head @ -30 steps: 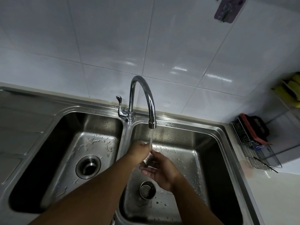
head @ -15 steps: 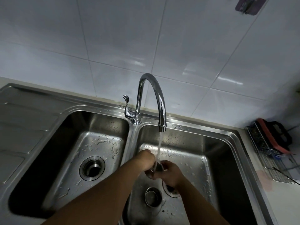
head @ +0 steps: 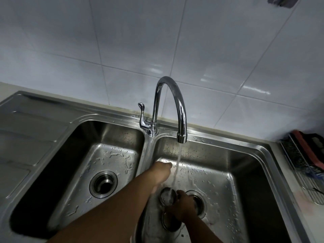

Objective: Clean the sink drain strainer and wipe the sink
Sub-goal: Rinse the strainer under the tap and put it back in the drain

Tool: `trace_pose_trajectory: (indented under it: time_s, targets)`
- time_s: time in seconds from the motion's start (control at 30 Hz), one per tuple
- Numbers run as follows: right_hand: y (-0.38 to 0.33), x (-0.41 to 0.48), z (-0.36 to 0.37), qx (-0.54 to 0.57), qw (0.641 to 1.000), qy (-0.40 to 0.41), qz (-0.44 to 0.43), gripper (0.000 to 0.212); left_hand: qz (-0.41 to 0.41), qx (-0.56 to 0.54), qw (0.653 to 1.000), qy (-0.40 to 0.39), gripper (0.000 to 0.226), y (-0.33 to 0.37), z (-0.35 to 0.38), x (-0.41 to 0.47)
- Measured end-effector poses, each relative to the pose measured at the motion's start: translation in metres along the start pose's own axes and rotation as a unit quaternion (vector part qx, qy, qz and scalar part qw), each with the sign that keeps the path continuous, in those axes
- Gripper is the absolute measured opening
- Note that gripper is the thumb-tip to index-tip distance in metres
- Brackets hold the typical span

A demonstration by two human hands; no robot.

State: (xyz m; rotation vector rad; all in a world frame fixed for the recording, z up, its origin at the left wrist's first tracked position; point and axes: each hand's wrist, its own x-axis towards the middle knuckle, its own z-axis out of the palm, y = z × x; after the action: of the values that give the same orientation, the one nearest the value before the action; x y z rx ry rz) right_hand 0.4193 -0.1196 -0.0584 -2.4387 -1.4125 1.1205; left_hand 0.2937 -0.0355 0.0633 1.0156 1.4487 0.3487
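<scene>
Water runs from the chrome faucet [head: 181, 120] into the right basin [head: 228, 172] of a double steel sink. My right hand [head: 185, 207] grips a round metal drain strainer [head: 166, 196] low in that basin, directly under the stream and beside the open drain hole [head: 199, 200]. A second round metal cup piece [head: 169, 223] lies on the basin floor just in front of my right hand. My left hand [head: 162, 172] is higher, left of the stream near the basin's back wall, blurred and holding nothing.
The left basin [head: 70, 163] is wet and has its own drain [head: 103, 184]. A ribbed drainboard [head: 26, 130] lies at the far left. The faucet lever [head: 142, 116] stands behind the divider. A wire rack [head: 301, 165] with a red and black item sits on the right counter.
My left hand has come off the strainer and moved up and back. My right hand has lowered the strainer toward the drain, still under the water. The view has shifted right and down.
</scene>
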Motion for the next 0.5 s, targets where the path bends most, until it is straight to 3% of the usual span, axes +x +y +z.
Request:
trace_pose_trajectory:
  time_s: [0.07, 0.2, 0.37, 0.43, 0.5]
  targets:
    - [0.006, -0.003, -0.006, -0.006, 1.0, -0.025, 0.003, 0.076, 0.002, 0.003, 1.0, -0.011, 0.046, 0.001, -0.001, -0.003]
    - [0.017, -0.02, -0.017, -0.071, 0.996, -0.055, 0.009, 0.038, 0.018, 0.035, 0.999, -0.013, 0.039, 0.005, 0.001, -0.009]
    - [0.018, -0.041, -0.037, -0.143, 0.988, -0.051, 0.024, 0.031, 0.023, 0.07, 0.997, -0.04, 0.018, -0.001, -0.004, -0.018]
    - [0.015, -0.05, -0.056, -0.104, 0.993, -0.041, 0.036, 0.028, 0.015, 0.051, 0.998, -0.042, 0.007, -0.005, -0.008, -0.023]
    - [0.009, -0.058, -0.079, -0.033, 0.998, -0.023, 0.049, 0.024, 0.017, 0.053, 0.997, -0.05, 0.019, -0.007, -0.012, -0.028]
